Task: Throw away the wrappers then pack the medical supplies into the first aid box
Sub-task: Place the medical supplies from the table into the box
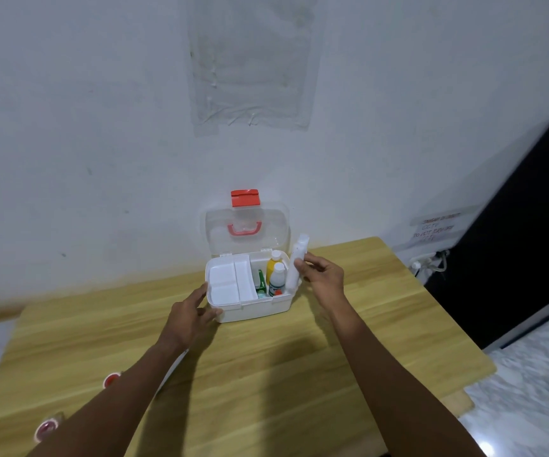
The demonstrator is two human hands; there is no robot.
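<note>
A white first aid box (250, 306) stands open at the back middle of the wooden table, its clear lid (248, 227) with a red latch raised against the wall. Inside sit a white tray (225, 285) on the left, a green packet (261, 283), a yellow bottle (272, 265) and a white bottle (277, 279). My right hand (324, 275) holds a tall white tube-like container (296, 262) upright at the box's right edge. My left hand (195, 313) rests against the box's front left corner, fingers spread on its wall.
The wooden table (266, 374) ends at the right over a pale floor. Two small red-capped items (111, 379) (46, 427) lie near the table's front left. A black panel (513, 232) and a wall socket with cables stand at the right.
</note>
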